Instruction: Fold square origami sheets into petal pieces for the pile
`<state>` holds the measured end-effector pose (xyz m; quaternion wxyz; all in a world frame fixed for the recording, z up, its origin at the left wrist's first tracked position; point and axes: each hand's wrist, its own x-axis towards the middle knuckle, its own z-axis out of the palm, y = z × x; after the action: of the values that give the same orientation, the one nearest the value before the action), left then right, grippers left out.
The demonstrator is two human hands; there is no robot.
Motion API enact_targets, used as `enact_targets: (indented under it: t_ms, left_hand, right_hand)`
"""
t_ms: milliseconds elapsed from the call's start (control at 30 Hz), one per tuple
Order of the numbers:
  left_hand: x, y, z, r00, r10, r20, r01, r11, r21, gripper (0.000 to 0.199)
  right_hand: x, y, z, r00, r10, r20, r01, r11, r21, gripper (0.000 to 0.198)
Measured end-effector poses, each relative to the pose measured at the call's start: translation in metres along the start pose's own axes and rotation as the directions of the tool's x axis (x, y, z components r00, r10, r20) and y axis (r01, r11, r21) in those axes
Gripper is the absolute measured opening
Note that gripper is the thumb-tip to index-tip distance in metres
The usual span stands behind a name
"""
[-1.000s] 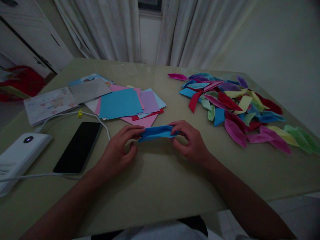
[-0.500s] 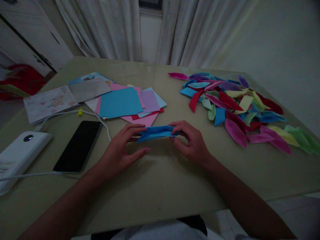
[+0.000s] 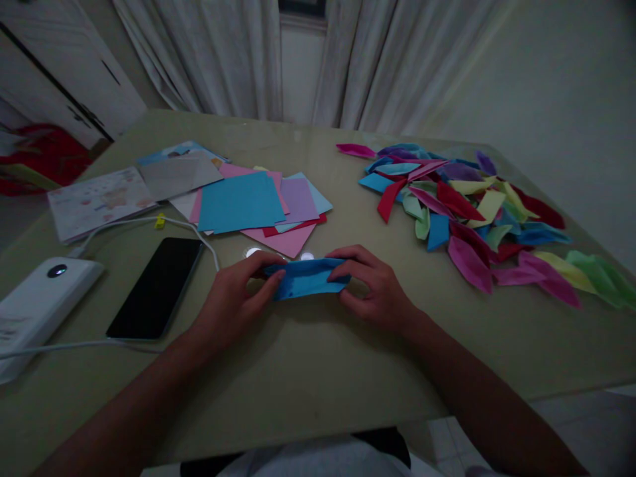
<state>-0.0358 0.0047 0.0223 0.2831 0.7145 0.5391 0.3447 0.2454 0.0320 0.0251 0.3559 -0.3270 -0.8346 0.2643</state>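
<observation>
A folded strip of blue paper [image 3: 309, 277] is held level just above the table, its broad side turned toward me. My left hand [image 3: 243, 288] pinches its left end between thumb and fingers. Around the right end close the fingers of my right hand [image 3: 372, 281], with the thumb underneath. Beyond the strip lie loose square sheets, a blue sheet [image 3: 241, 202] on top, with a lilac sheet [image 3: 301, 199] and a pink sheet [image 3: 293, 240] partly under it. To the right spreads a pile of folded paper pieces [image 3: 462, 199] in many colours.
A black phone [image 3: 155, 288] and a white power bank [image 3: 44, 311] lie at the left, joined by a white cable [image 3: 211, 252]. Behind them are a printed booklet [image 3: 102, 202] and a grey sheet [image 3: 181, 175]. Curtains [image 3: 209, 59] hang past the table's far edge.
The blue strip has tipped so more of its face shows, and it sits slightly lower. My left thumb has closed onto its left end. Two bright round spots now show behind it.
</observation>
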Motion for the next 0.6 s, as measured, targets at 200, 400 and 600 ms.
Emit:
enact_targets:
  t_ms: [200, 400, 600]
  left_hand:
    - [0.000, -0.004, 0.003, 0.979, 0.204, -0.007, -0.202, 0.973, 0.111, 0.028]
    - [-0.004, -0.010, 0.005, 0.976, 0.205, 0.069, -0.212, 0.969, 0.125, 0.025]
    - [-0.004, -0.010, 0.004, 0.943, 0.316, 0.105, -0.327, 0.937, 0.120, 0.038]
  right_hand:
    - [-0.001, -0.006, 0.002, 1.000, -0.012, 0.023, 0.011, 0.998, 0.068, 0.028]
    - [-0.001, -0.009, 0.004, 0.999, 0.000, 0.041, -0.003, 0.996, 0.085, 0.028]
    - [0.000, -0.008, 0.003, 0.999, -0.037, 0.028, 0.035, 0.996, 0.082, 0.028]
